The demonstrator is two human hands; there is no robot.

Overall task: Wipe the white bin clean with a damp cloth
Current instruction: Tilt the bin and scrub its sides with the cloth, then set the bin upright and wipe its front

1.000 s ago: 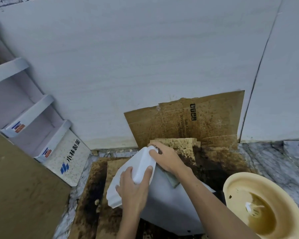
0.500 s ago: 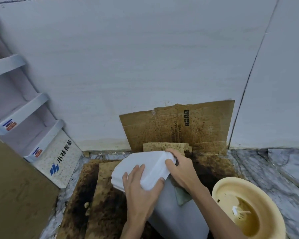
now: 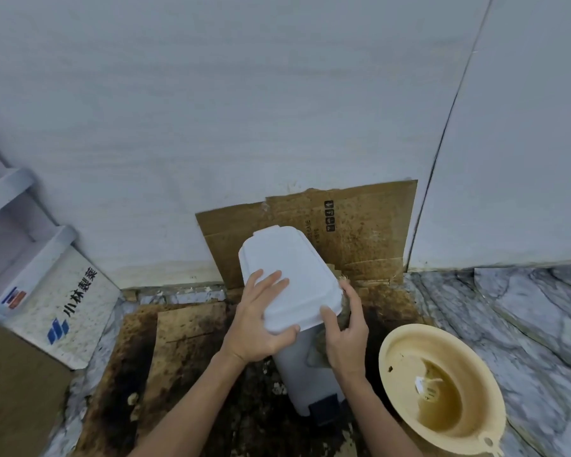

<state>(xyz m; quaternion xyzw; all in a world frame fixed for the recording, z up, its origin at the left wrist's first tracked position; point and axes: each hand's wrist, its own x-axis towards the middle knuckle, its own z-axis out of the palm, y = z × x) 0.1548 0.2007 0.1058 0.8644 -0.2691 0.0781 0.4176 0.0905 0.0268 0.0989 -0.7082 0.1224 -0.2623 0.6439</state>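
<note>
The white bin (image 3: 307, 374) stands on stained cardboard on the floor, its lid (image 3: 284, 262) shut and facing me, a dark pedal (image 3: 323, 409) at its base. My left hand (image 3: 261, 321) grips the near left edge of the lid, fingers spread over the top. My right hand (image 3: 345, 331) presses a greyish-brown damp cloth (image 3: 318, 352) against the bin's right side just under the lid. Most of the cloth is hidden under the hand.
A cream plastic basin (image 3: 442, 390) with brownish water sits right of the bin. Stained cardboard (image 3: 360, 232) leans on the white wall behind. A white printed box and shelf unit (image 3: 60, 298) stand at left, brown cardboard (image 3: 10, 390) at lower left. The floor at right is marble.
The bin has swung from lying tilted to standing upright with the lid top towards me. Both hands stayed on it, and the view moved closer.
</note>
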